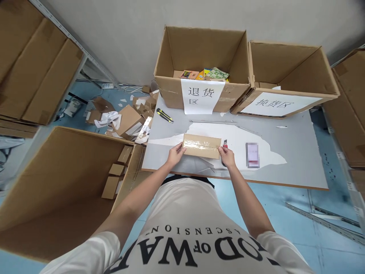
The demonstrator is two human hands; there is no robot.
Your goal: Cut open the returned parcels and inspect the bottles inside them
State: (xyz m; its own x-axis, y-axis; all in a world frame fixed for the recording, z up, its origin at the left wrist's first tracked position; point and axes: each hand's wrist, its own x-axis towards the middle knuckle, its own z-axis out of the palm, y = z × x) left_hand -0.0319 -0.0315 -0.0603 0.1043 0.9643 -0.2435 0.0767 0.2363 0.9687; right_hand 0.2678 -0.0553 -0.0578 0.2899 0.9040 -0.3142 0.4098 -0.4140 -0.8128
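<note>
Two big open cartons (199,61) (288,76) stand at the far edge of the worktop (299,152), each with a white paper sign taped to its front. Left sign (202,96) reads "退货区"; right sign (278,103) reads "换货区", tilted and harder to read. Left carton holds a few colourful flat packs; what is printed on them is too small to make out. A third, larger carton (57,179) sits on the floor to the person's left, with several small brown boxes inside.

Worktop surface is grey with a torn white patch. Small flat cardboard parcel (202,146) lies in the middle of it, close to the near edge, its top sealed with clear tape. Left hand (176,153) grips the parcel's left end; right hand (227,156) presses on its right end, and a red-tipped cutter (225,144) pokes out just beside that hand. Whether the fingers are closed around the cutter I cannot tell.

Judged step: parcel steadied, tape not yet cut. Next move likely calls for a firm left hold and the blade run along the tape seam, shallow, away from the holding fingers.

Smaller items: yellow-black utility knife (164,115) lying apart at back left; blurred card (252,155) right of the parcel, unreadable. Shirt (185,243) print, seen upside down, reads "ASCENSION".
</note>
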